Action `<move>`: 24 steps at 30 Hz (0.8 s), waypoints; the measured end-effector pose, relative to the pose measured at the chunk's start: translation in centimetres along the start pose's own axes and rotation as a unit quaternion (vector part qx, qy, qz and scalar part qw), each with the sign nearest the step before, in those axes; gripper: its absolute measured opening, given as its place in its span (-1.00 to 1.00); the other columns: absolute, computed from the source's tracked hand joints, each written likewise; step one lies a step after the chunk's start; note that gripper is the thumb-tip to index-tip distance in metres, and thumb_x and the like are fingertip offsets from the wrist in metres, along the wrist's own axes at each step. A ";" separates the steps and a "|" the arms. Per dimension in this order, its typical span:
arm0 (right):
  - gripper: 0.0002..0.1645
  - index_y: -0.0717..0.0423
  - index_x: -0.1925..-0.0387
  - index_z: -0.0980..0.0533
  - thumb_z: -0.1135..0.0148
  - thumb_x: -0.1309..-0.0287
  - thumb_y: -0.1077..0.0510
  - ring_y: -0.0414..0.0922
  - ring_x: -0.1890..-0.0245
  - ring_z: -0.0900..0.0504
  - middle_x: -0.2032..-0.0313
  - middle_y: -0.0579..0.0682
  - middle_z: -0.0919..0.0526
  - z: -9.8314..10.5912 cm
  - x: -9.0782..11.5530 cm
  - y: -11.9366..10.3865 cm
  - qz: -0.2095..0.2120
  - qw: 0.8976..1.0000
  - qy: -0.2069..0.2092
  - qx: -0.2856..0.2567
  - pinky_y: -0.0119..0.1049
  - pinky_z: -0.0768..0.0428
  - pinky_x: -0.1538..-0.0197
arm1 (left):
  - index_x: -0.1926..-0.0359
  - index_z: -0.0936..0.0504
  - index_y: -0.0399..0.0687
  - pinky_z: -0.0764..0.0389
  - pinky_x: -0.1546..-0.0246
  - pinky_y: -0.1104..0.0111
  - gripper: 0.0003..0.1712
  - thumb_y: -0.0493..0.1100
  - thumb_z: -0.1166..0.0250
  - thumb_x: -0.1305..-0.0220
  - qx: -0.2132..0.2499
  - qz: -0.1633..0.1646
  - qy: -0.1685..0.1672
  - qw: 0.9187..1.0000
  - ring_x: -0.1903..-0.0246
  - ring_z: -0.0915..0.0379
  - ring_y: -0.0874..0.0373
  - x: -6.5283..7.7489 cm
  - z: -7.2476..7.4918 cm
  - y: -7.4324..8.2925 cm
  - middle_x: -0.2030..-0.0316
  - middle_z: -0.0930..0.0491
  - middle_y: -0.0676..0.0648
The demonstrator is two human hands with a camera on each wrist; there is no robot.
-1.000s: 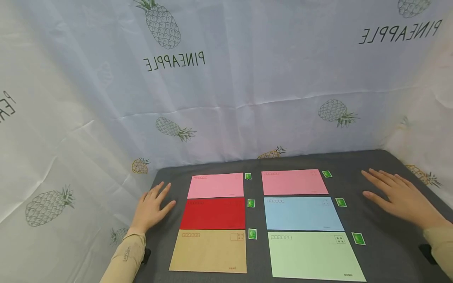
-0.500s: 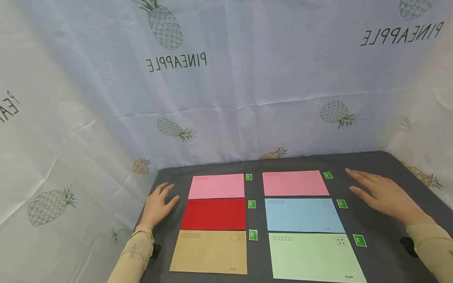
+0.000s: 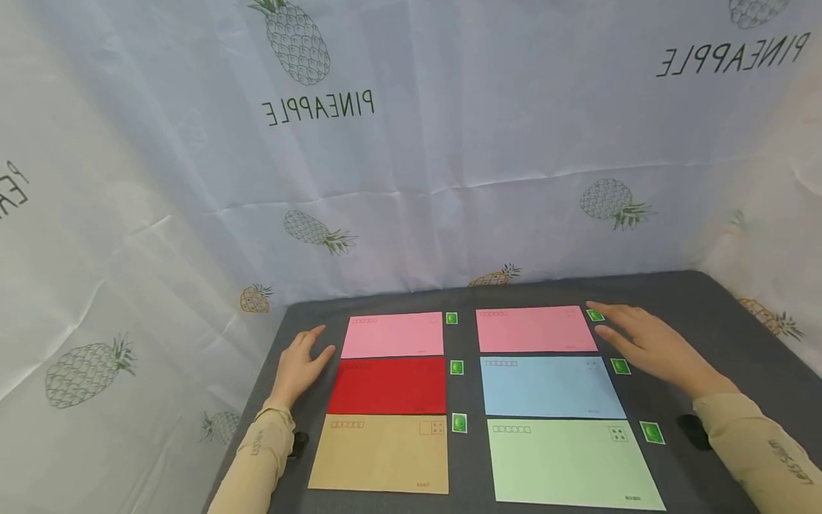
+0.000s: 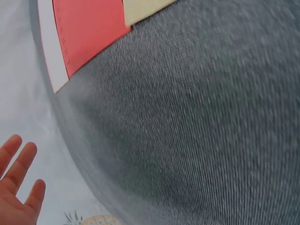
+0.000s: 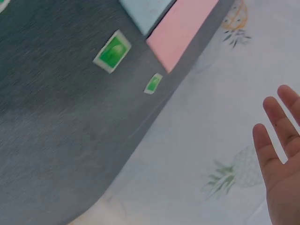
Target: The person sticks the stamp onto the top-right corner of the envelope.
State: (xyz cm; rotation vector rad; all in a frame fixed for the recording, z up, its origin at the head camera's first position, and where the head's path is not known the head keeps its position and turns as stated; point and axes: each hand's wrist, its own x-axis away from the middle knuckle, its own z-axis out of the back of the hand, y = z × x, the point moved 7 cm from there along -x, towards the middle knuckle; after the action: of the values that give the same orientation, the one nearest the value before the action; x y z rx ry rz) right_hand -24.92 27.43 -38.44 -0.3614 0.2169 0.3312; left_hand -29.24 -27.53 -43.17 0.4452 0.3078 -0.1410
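My right hand [image 3: 648, 346], fingers loosely extended and holding nothing, hovers by the far right pink envelope [image 3: 536, 330]. Its fingertips overlap the small green stamp [image 3: 596, 315] at that envelope's corner. Left of the other pink envelope [image 3: 392, 335] and the red envelope [image 3: 388, 385], my left hand [image 3: 298, 368] is spread with nothing in it. In the right wrist view, the fingers [image 5: 276, 129] are straight and apart from the stamps. Below lie a blue envelope [image 3: 551, 387] with a stamp [image 3: 620, 366] and a light green envelope [image 3: 574, 464] with a stamp [image 3: 652, 432].
A tan envelope [image 3: 379, 454] lies at the near left. Three more stamps, one being the near stamp [image 3: 459, 422], line the left column's right side. The dark grey cloth [image 3: 539, 291] ends at a white pineapple-print curtain [image 3: 449, 143] behind and at both sides.
My right hand has moved left, from the table's right side to the far right stamp. My left hand has shifted slightly right, toward the envelopes. Envelopes and stamps stay put.
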 end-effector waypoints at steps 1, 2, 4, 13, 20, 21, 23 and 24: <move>-0.38 -0.15 -0.24 -0.17 0.00 -0.14 -0.12 0.16 -0.13 -0.27 -0.13 0.13 -0.36 -0.1 -0.2 -0.2 -0.001 1.000 -0.002 -0.006 0.19 -0.20 -0.04 | -0.16 -0.33 -0.04 -0.28 0.04 -0.06 -0.39 0.08 -0.16 -0.11 0.003 0.005 -0.004 1.000 0.03 -0.40 -0.06 -0.1 -0.1 0.0 -0.01 -0.42 -0.19; -0.38 -0.13 -0.24 -0.18 0.00 -0.14 -0.12 0.15 -0.13 -0.27 -0.13 0.13 -0.36 -0.2 -0.3 -0.4 -0.001 1.000 -0.004 -0.010 0.19 -0.21 -0.04 | -0.16 -0.33 -0.03 -0.28 0.05 -0.06 -0.40 0.08 -0.16 -0.11 0.006 0.009 -0.008 1.000 0.04 -0.41 -0.05 -0.1 -0.3 0.1 0.00 -0.43 -0.19; -0.38 -0.11 -0.23 -0.20 -0.01 -0.13 -0.12 0.12 -0.12 -0.28 -0.12 0.11 -0.36 -0.3 -0.7 -0.8 -0.001 1.000 -0.004 -0.022 0.19 -0.24 -0.02 | -0.15 -0.35 -0.02 -0.27 0.06 -0.06 -0.41 0.07 -0.16 -0.11 0.011 0.017 -0.010 1.000 0.06 -0.41 -0.03 -0.2 -0.4 0.2 0.03 -0.44 -0.18; -0.38 -0.01 -0.18 -0.25 -0.03 -0.11 -0.14 -0.02 0.07 -0.38 0.03 0.04 -0.44 -2.1 -2.5 -2.6 0.004 0.998 -0.006 -0.066 0.04 -0.42 0.15 | -0.20 -0.28 0.11 -0.32 0.23 0.10 -0.42 0.06 -0.13 -0.14 0.053 0.040 -0.036 0.997 0.25 -0.38 0.04 -0.6 -1.8 0.2 0.11 -0.46 -0.17; -0.43 -0.02 -0.11 -0.31 -0.06 -0.09 -0.14 -0.13 0.17 -0.41 0.11 -0.03 -0.48 -4.1 -4.0 -4.2 0.013 0.993 0.007 -0.118 -0.15 -0.42 0.21 | -0.16 -0.33 0.11 -0.34 0.39 0.30 -0.44 0.04 -0.16 -0.12 0.064 0.067 -0.051 0.994 0.37 -0.34 0.11 -1.1 -3.0 -0.2 0.22 -0.45 -0.12; -0.44 -0.03 -0.11 -0.31 -0.06 -0.09 -0.14 -0.14 0.18 -0.41 0.13 -0.04 -0.48 -4.3 -4.3 -4.5 0.013 0.992 0.006 -0.125 -0.17 -0.41 0.22 | -0.16 -0.33 0.09 -0.36 0.39 0.29 -0.44 0.03 -0.17 -0.12 0.062 0.071 -0.055 0.994 0.38 -0.36 0.10 -1.2 -3.2 -0.2 0.24 -0.45 -0.12; -0.45 -0.03 -0.09 -0.33 -0.06 -0.09 -0.15 -0.17 0.21 -0.40 0.16 -0.07 -0.49 -4.7 -4.7 -4.9 0.013 0.991 0.003 -0.135 -0.20 -0.41 0.22 | -0.16 -0.32 0.05 -0.38 0.38 0.27 -0.43 0.04 -0.17 -0.11 0.056 0.077 -0.065 0.993 0.38 -0.39 0.09 -1.3 -3.6 -0.4 0.27 -0.46 -0.12; -0.46 -0.03 -0.08 -0.33 -0.06 -0.09 -0.15 -0.18 0.22 -0.40 0.17 -0.09 -0.48 -5.0 -4.9 -5.1 0.012 0.990 0.001 -0.139 -0.22 -0.41 0.22 | -0.17 -0.31 0.05 -0.38 0.37 0.25 -0.42 0.04 -0.17 -0.12 0.053 0.081 -0.073 0.993 0.37 -0.39 0.08 -1.3 -3.8 -0.5 0.28 -0.46 -0.12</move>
State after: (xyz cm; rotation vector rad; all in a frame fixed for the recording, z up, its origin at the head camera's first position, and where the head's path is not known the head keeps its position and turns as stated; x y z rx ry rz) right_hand -28.44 19.72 -40.09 -0.6346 0.1775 0.3859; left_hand -31.53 -26.23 -46.24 0.5608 0.1204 -0.0311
